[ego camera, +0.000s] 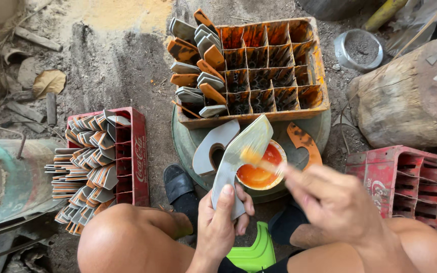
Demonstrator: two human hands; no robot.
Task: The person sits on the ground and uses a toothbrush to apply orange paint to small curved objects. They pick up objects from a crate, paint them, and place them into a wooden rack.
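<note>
While left hand (pixel 222 220) clamps grey blade blank (pixel 238 156) over orange paint bowl (pixel 260 174) | right hand (pixel 330 199) fingers pinch brush (pixel 259 162), blurred | best: thin strokes, drips into bowl | orange divider crate (pixel 271 65) beyond.

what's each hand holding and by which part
Left hand grips a grey curved blade by its lower end. Right hand holds a blurred brush by its handle.

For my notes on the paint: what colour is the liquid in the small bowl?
Orange, in the bowl below the grey piece; the head view shows it best.
</note>
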